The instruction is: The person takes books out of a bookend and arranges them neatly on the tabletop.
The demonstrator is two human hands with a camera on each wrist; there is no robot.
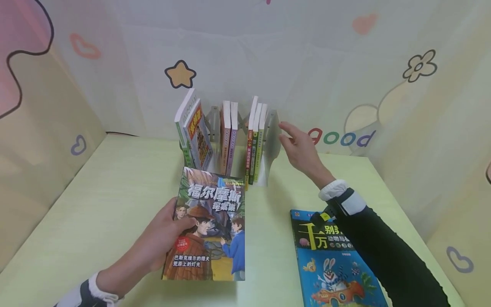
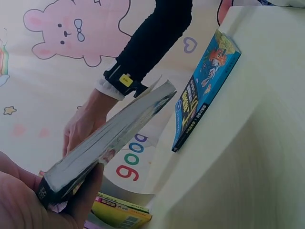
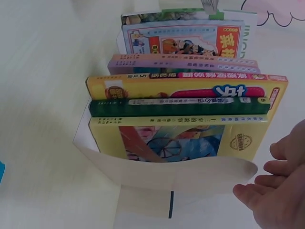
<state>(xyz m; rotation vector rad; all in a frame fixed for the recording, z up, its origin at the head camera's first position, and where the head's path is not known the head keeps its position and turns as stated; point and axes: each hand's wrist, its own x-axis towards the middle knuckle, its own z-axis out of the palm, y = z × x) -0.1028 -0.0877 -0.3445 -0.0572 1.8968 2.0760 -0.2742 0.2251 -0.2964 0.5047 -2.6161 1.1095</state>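
Observation:
My left hand [image 1: 165,236] grips a paperback book [image 1: 209,230] by its left edge, thumb across the illustrated cover. In the left wrist view the same book [image 2: 109,138] shows its page edges, fingers beneath it. My right hand [image 1: 303,151] is raised beside the right-hand plate of a white book rack [image 1: 273,136], fingers loosely bent and holding nothing. The right wrist view has that hand [image 3: 281,183] close to the end of the curved plate [image 3: 176,174]. Upright in the rack, several books [image 1: 255,145] stand in separate sections, the leftmost ones [image 1: 193,132] leaning.
A blue-covered book [image 1: 337,264] lies flat at the table's right front, partly under my right forearm. Behind the pale table [image 1: 96,204] hangs a printed cloth [image 1: 230,51] with hearts, a star and letters, close behind the rack.

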